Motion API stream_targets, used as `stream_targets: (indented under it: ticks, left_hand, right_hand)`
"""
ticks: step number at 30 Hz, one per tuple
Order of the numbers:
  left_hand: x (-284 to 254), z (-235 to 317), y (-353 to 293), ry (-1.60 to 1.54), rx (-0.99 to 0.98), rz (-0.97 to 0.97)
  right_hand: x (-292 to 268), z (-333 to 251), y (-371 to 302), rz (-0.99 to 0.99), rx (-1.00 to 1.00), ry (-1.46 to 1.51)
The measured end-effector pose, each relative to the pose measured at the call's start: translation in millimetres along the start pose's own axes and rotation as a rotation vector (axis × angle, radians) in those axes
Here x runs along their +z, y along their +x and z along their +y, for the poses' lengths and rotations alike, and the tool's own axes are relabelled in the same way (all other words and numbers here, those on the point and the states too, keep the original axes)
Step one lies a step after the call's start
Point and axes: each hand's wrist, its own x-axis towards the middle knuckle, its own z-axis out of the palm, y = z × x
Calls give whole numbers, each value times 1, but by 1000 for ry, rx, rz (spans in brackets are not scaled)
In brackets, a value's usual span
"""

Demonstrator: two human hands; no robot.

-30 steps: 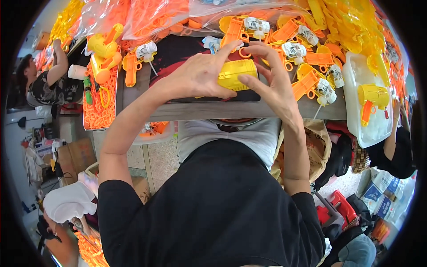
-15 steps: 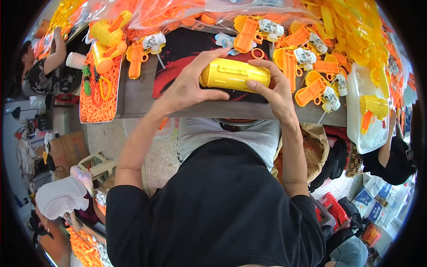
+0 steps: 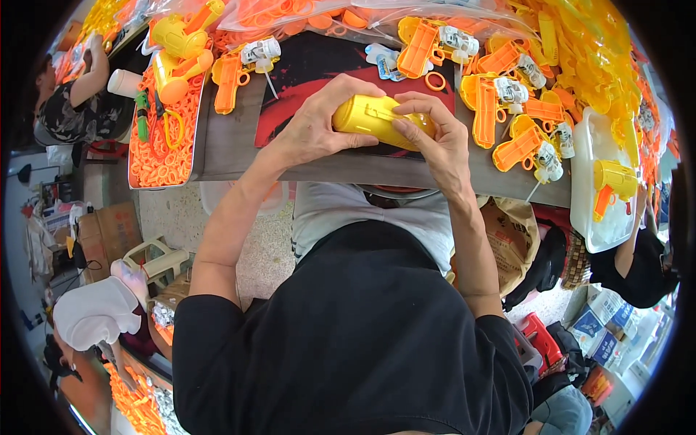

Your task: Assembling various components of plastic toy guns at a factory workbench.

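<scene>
I hold both forearms (image 3: 235, 225) angled inward, left grip (image 3: 313, 125) curved, thumb nearly straight; right grip (image 3: 444, 141) has fingers (image 3: 426, 105) bent above its thumb.

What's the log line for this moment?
left hand: grips yellow part, left end | right hand: grips its right end | part: over mat

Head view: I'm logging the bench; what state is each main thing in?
Yellow shell: held in both hands, slanted
Left hand: gripping its left end
Right hand: gripping its right end
Tray: filled with orange parts
White tub: holding a yellow-orange piece
Mat: flat, partly covered
</scene>
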Motion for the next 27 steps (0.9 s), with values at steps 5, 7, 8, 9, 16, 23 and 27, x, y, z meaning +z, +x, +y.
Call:
stream_targets:
  ticks: [5, 7, 8, 9, 16, 23, 27]
  left_hand:
    - [-7, 5, 4, 26, -40, -65]
    - [0, 9, 4, -36, -109, -16]
    - [4, 11, 4, -98, -173, 35]
    - [5, 13, 4, -97, -176, 30]
    - [9, 33, 13, -264, -421, 79]
    - [-3, 28, 17, -266, -382, -58]
    - [-5, 22, 18, -103, -267, -71]
  right_hand:
    - [13, 8, -4, 84, -54, 5]
    - [17, 10, -6, 124, -76, 9]
    - [18, 10, -7, 128, -73, 11]
    - [20, 11, -8, 143, -78, -8]
    - [24, 12, -12, 208, -130, -111]
    - [24, 13, -9, 233, -120, -83]
    - [11, 8, -3, 218, -180, -205]
